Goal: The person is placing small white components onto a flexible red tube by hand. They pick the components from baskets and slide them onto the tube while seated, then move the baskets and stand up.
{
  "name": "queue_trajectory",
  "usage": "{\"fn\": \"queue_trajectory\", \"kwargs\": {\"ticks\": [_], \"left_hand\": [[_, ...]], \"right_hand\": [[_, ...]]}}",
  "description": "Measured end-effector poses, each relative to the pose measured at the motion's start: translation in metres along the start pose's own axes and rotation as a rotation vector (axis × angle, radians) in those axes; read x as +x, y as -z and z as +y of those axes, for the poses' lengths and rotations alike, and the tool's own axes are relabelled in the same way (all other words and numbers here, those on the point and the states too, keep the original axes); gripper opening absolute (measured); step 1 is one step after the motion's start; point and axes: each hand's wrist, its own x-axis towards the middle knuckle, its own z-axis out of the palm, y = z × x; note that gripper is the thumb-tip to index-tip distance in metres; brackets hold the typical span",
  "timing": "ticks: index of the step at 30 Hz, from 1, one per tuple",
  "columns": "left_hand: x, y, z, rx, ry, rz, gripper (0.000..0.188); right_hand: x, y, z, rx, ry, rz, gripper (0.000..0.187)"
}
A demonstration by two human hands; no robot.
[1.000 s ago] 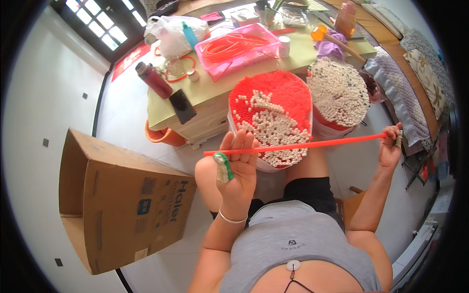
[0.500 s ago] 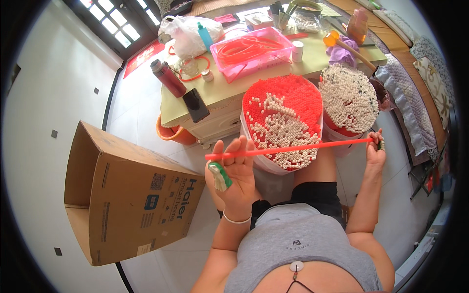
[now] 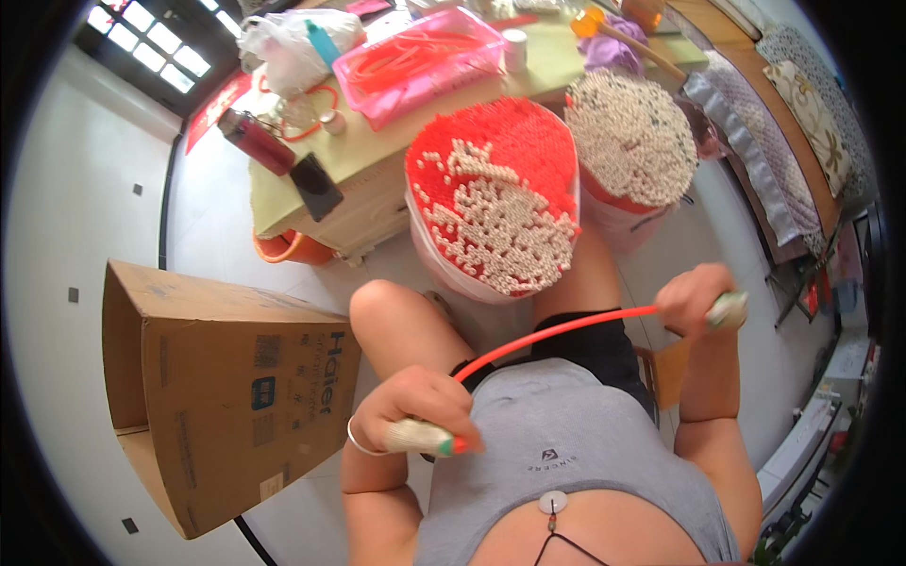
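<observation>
Pale floor tiles (image 3: 212,222) spread beneath the bare knees, black shorts (image 3: 596,349) and grey top (image 3: 557,406) of a seated person, seen from above. Nearest, over the lap, a red tube (image 3: 557,330) bows upward between two hands. The left hand (image 3: 425,401), a white bracelet (image 3: 357,439) at its wrist, has its fingers curled closed around one end; a red tip peeks out beside the thumb, which wears a white-and-green wrapping (image 3: 415,436). The right hand (image 3: 696,294), raised higher, has its fingers folded tightly around the other end, and its thumb is wrapped too.

To the left stands a brown cardboard box (image 3: 236,415), open at one side. Just past the knees, a big tub (image 3: 445,272) is packed with upright red and cream-ended pieces; beside it, a smaller tub (image 3: 618,219) holds mostly cream-ended ones.

Beyond is a pale green tabletop (image 3: 373,146) with a black phone (image 3: 316,186) at its edge, a dark red flask (image 3: 255,141), a pink tray (image 3: 425,99) of coiled red tubing (image 3: 406,58), a plastic bag (image 3: 283,47) and an orange-headed mallet (image 3: 642,52) by a purple cloth (image 3: 613,55). Farthest off, a dark door (image 3: 193,85) has bright glass panes.
</observation>
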Motion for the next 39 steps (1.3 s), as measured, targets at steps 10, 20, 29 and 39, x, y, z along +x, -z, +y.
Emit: {"fn": "queue_trajectory", "kwargs": {"ticks": [10, 20, 29, 39], "left_hand": [[0.0, -0.036, -0.053, 0.665, 0.391, 0.315, 0.013], [-0.004, -0.044, -0.068, 0.751, 0.373, 0.364, 0.013], [-0.005, -0.044, -0.073, 0.81, 0.355, 0.337, 0.017], [-0.016, -0.042, -0.075, 0.829, 0.371, 0.32, 0.028]], "right_hand": [[0.024, -0.091, 0.048, -0.922, -0.505, -0.326, 0.021], [0.024, -0.101, 0.06, -1.058, -0.53, -0.363, 0.021], [0.016, -0.097, 0.076, -0.992, -0.524, -0.363, 0.018], [0.009, -0.086, 0.087, -0.832, -0.436, -0.311, 0.02]]}}
